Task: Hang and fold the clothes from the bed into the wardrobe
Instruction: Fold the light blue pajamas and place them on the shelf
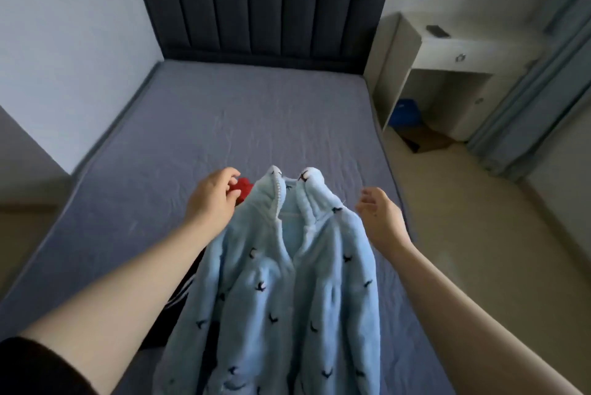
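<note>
risk of slipping: blue fleece top is looking plush and bulky, so a thin pinch at one shoulder is probably going to let it sag and slide out on the lift.
risk of snagging: red item is peeking out just beside the collar, right at the left fingers, and a hasty grab may be scooping it up with the top.
risk of dragging: dark striped garment is lying partly under the top's left edge and may be coming along when the top rises.
risk of trailing: wardrobe is not showing in the head view, and the long body of the top may be catching on the way there.
left hand: hovering at the top's left shoulder with fingers curling toward the thumb; whether they are pinching fleece cannot be told.
right hand: hanging just beside the right shoulder, apart from it, with fingers loosely curling and holding nothing.
place of the top: stretching down the near half of the bed, between the two forearms, with its collar pointing toward the headboard and standing up off the sheet.
look of the top: showing pale blue with small dark motifs, parting at the front with a whitish edge; blur is hiding the fastening.
</note>
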The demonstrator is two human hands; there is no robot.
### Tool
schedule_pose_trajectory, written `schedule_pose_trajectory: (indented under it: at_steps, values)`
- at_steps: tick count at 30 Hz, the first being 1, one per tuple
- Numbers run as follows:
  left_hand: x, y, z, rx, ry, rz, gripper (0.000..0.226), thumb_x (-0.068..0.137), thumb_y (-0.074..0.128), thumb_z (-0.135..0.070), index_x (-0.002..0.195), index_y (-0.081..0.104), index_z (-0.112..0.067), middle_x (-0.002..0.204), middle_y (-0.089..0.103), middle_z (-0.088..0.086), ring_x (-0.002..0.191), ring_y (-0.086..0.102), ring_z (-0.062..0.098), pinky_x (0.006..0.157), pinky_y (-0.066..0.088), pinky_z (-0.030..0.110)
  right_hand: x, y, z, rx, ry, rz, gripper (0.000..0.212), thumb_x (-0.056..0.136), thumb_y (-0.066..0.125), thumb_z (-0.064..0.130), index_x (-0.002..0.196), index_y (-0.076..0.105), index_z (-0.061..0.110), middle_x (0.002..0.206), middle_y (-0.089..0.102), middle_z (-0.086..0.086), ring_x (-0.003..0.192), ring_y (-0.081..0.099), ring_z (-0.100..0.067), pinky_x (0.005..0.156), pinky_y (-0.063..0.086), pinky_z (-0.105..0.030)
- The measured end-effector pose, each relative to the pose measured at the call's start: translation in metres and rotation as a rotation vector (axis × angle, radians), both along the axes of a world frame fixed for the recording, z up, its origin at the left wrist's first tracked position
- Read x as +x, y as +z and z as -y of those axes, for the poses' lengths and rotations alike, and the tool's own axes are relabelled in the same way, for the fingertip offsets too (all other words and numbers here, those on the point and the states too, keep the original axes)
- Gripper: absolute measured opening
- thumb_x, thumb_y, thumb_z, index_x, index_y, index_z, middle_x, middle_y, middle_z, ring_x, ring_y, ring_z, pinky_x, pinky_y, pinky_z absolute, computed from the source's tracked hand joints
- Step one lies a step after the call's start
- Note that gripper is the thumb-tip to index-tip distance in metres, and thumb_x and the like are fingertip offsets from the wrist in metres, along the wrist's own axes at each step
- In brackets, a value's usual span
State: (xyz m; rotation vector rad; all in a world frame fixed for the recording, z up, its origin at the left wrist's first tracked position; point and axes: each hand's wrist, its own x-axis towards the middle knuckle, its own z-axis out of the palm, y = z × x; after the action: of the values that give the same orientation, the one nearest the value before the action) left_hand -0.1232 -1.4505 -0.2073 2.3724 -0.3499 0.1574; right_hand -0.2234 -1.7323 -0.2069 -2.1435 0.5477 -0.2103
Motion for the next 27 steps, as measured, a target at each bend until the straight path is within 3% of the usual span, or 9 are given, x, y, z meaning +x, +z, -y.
schedule_pose_trajectory:
  at_steps: [3, 5, 10, 13, 17, 22, 27]
  values:
    - [0.0, -0.073, 0.026, 0.03, -0.013, -0.092, 0.022, 0.084, 0.063, 0.0, 0.105, 0.063, -0.004, 0.098, 0.063, 0.01, 0.077, 0.058, 0.02, 0.074, 0.047, 0.029, 0.004, -0.07, 0.009, 0.053, 0.017, -0.096, 0.029, 0.094, 0.051, 0.016, 0.123, 0.055, 0.016, 0.099, 0.061, 0.006, 0.087, 0.057, -0.01, 0.066, 0.041, -0.017]
    - [-0.012, -0.113, 0.034, 0.068, -0.056, -0.154, 0.02, 0.084, 0.064, -0.001, 0.104, 0.063, -0.002, 0.098, 0.064, 0.012, 0.08, 0.06, 0.024, 0.076, 0.048, 0.031, -0.007, -0.108, 0.011, 0.076, 0.028, -0.136, 0.029, 0.095, 0.054, 0.018, 0.123, 0.056, 0.014, 0.102, 0.062, 0.003, 0.09, 0.057, -0.012, 0.074, 0.043, -0.022]
    - [-0.054, -0.177, 0.036, 0.124, -0.027, -0.32, 0.016, 0.086, 0.065, -0.008, 0.102, 0.065, -0.006, 0.098, 0.065, 0.008, 0.081, 0.06, 0.02, 0.075, 0.045, 0.027, -0.037, -0.173, 0.016, 0.143, 0.028, -0.278, 0.029, 0.098, 0.051, 0.022, 0.126, 0.054, 0.018, 0.105, 0.06, 0.003, 0.09, 0.054, -0.008, 0.071, 0.04, -0.018]
    - [-0.084, -0.204, 0.031, 0.156, -0.033, -0.409, 0.014, 0.087, 0.064, -0.008, 0.101, 0.064, -0.005, 0.097, 0.064, 0.006, 0.079, 0.06, 0.018, 0.073, 0.044, 0.027, -0.057, -0.202, 0.015, 0.138, 0.035, -0.359, 0.028, 0.098, 0.048, 0.024, 0.126, 0.054, 0.02, 0.103, 0.059, 0.005, 0.086, 0.054, -0.004, 0.059, 0.037, -0.007]
    - [-0.125, -0.235, 0.019, 0.185, -0.006, -0.526, 0.014, 0.088, 0.064, -0.011, 0.101, 0.064, -0.006, 0.097, 0.063, 0.005, 0.081, 0.058, 0.017, 0.077, 0.047, 0.029, -0.093, -0.239, 0.002, 0.16, 0.045, -0.459, 0.028, 0.099, 0.047, 0.025, 0.124, 0.055, 0.018, 0.104, 0.061, 0.001, 0.089, 0.057, -0.012, 0.065, 0.041, -0.021]
    - [-0.175, -0.267, 0.002, 0.203, 0.001, -0.674, 0.016, 0.089, 0.063, -0.012, 0.103, 0.063, -0.004, 0.1, 0.063, 0.006, 0.085, 0.06, 0.019, 0.078, 0.046, 0.027, -0.143, -0.279, -0.017, 0.187, 0.042, -0.566, 0.025, 0.098, 0.047, 0.028, 0.121, 0.055, 0.022, 0.095, 0.057, 0.013, 0.08, 0.054, 0.004, 0.054, 0.04, -0.011]
    - [-0.181, -0.277, -0.014, 0.175, -0.009, -0.685, 0.018, 0.089, 0.064, -0.014, 0.104, 0.063, -0.004, 0.101, 0.062, 0.004, 0.084, 0.058, 0.016, 0.077, 0.044, 0.023, -0.157, -0.291, -0.038, 0.204, 0.027, -0.577, 0.025, 0.097, 0.049, 0.025, 0.121, 0.057, 0.019, 0.104, 0.061, 0.002, 0.09, 0.058, -0.009, 0.073, 0.051, -0.028]
